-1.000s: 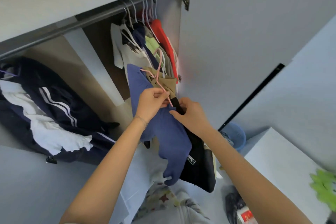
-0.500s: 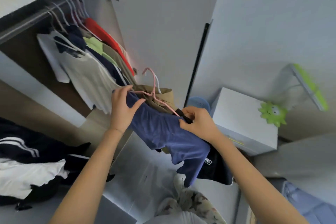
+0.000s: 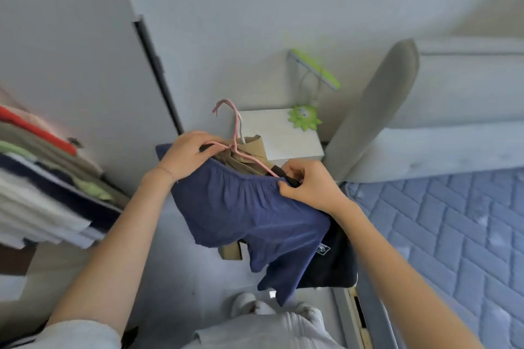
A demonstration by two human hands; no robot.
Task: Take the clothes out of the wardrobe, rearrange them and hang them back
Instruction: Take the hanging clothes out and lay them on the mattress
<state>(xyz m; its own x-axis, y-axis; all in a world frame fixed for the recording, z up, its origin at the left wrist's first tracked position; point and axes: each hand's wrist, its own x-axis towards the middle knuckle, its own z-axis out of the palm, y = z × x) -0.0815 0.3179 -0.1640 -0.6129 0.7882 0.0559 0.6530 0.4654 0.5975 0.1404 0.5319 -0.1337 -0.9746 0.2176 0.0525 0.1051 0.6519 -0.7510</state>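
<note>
A bundle of clothes on hangers hangs between my hands in the middle of the view. In front is a blue garment (image 3: 249, 215), behind it a tan garment (image 3: 243, 154) and a black garment (image 3: 331, 263). Pink hangers (image 3: 235, 133) stick up from the bundle. My left hand (image 3: 187, 154) grips the left end of the bundle at the hangers' neck. My right hand (image 3: 309, 188) pinches the right end, on the blue waistband and a hanger arm. Several clothes still hanging in the wardrobe (image 3: 42, 178) show at the left edge.
The pale wardrobe door (image 3: 85, 51) stands open at left. Behind the bundle sits a white bedside box (image 3: 286, 136) with a green lamp (image 3: 304, 119). A bed with a blue quilted mattress (image 3: 442, 235) and a grey headboard (image 3: 377, 113) fills the right. My feet (image 3: 255, 303) are on the floor below.
The view has swung right, away from the wardrobe toward the bed. Both hands carried the bundle of clothes along, out of the wardrobe, keeping hold of it.
</note>
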